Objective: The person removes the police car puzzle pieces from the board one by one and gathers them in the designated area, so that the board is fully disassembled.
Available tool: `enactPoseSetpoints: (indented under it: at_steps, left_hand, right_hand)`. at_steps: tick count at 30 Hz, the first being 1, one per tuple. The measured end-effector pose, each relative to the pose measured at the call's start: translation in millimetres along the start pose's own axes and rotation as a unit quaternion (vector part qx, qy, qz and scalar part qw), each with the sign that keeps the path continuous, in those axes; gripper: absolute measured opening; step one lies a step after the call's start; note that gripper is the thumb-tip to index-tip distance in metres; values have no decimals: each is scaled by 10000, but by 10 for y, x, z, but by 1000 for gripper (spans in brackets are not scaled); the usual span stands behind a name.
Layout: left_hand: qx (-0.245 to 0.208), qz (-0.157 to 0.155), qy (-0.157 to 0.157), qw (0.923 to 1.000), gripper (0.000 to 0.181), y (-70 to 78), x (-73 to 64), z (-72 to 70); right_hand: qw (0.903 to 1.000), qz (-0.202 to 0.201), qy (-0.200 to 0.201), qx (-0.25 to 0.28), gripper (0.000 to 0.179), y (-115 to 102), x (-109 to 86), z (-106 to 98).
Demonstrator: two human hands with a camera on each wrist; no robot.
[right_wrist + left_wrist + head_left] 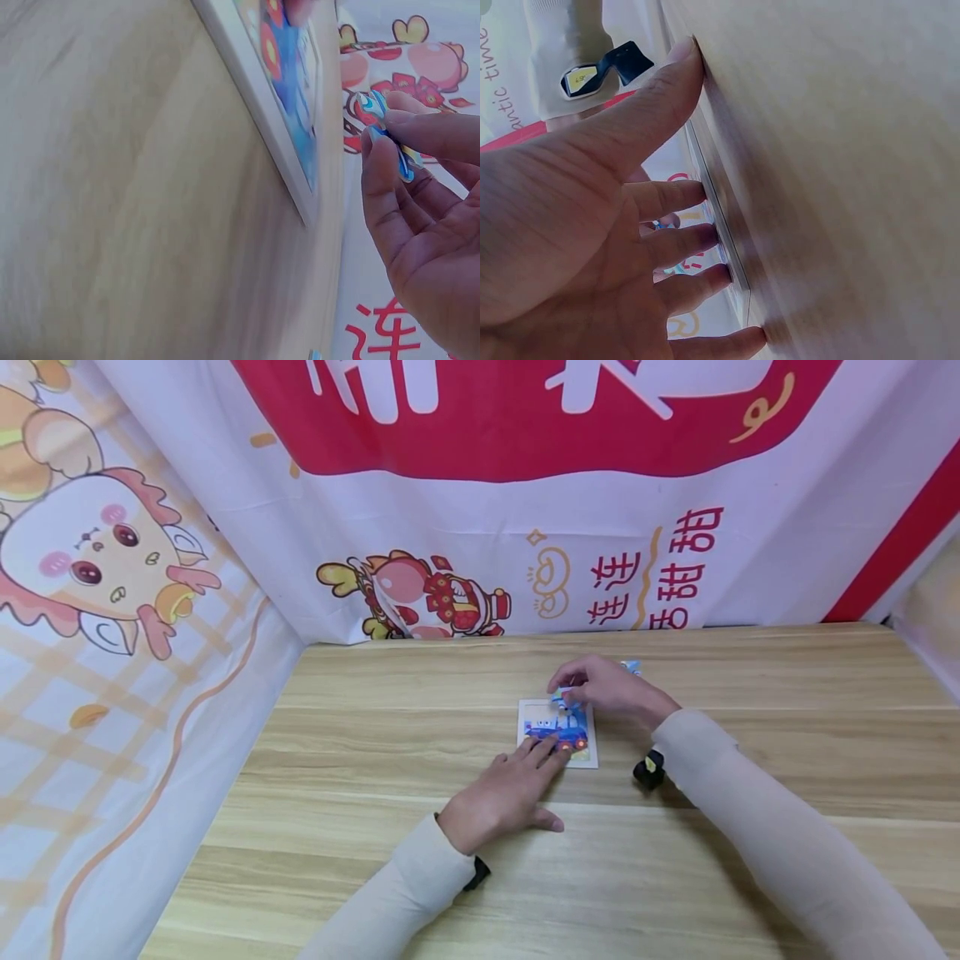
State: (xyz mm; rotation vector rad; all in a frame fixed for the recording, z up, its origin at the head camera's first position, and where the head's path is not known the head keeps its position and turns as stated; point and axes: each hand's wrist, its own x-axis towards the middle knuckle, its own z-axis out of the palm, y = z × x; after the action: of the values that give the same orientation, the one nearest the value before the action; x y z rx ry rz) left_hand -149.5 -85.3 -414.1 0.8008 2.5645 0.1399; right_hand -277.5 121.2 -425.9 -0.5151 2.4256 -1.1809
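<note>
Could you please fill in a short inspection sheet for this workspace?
Surface: wood-grain table, running back to the hanging cloth.
Job's things: white-framed picture board showing a blue car, flat on the table; small blue-and-white piece held off the board; blue loose piece on the table beyond the right hand, partly hidden.
Clutter: nothing seen.
Hands: left hand has its fingers spread, fingertips at the board's near edge; right hand pinches the small piece by the board's far side. Each wrist wears a black device.
Cables: nothing seen.
Surroundings: printed cloth behind the table, cartoon-printed cloth at left.
</note>
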Motion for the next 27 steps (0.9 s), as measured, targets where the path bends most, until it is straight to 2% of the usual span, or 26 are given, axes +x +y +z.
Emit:
enactPoseSetpoints:
  at_steps: [14,19,27]
  left_hand:
    - [-21,-51,-14,10000,95,8,-2,2]
    - [-66,-45,-12,10000,94,-2,-11,7]
    - [-173,-7,40,9998,95,-10,-5,19]
  right_hand:
    - [9996,-90,240,71,31,88,-156,-219]
    - [9988,-94,470,34,33,123,-203,-290]
    - [9955,234,906,-150,32,257,-275,-461]
